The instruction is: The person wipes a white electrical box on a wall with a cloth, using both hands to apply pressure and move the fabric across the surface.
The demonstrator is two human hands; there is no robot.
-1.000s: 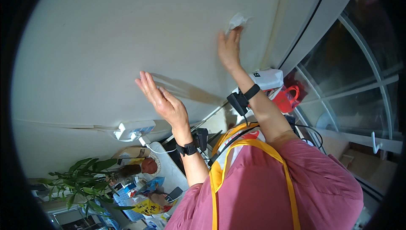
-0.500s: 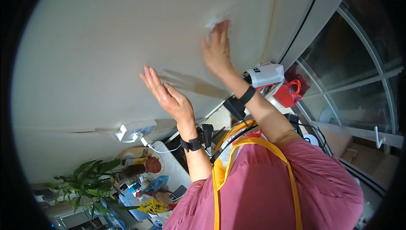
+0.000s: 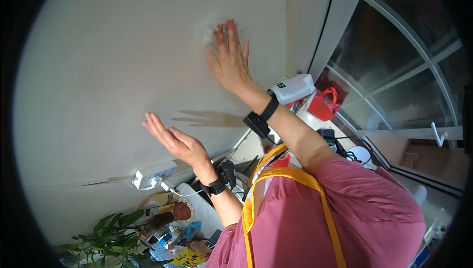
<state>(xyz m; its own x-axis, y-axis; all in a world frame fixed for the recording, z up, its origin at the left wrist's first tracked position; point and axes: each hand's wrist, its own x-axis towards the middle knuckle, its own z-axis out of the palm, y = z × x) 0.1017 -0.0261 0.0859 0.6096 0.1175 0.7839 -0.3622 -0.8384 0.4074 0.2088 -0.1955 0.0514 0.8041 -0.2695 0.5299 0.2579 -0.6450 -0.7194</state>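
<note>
My right hand (image 3: 230,61) is raised to the pale wall (image 3: 113,66), its fingers spread and stretched out. Its fingertips rest on or just in front of a whitish, shiny patch (image 3: 209,32) on that wall. Whether the patch is a clear film or something smeared on, I cannot make out. Lower and to the left, my left hand (image 3: 175,140) is held up edge-on with its fingers extended. It holds nothing and appears apart from the wall.
Below my left hand, a white power strip (image 3: 153,175) with plugs and a cable is against the wall. A leafy plant (image 3: 106,241) stands at lower left near a cluttered tabletop. A white bag (image 3: 294,89) and a red basket (image 3: 323,104) sit by the glass-paned door (image 3: 394,56) at right.
The view has shifted, so the wall and bags sit further left. My right hand's fingers have spread wider over the patch. My left hand has lowered slightly and stays extended.
</note>
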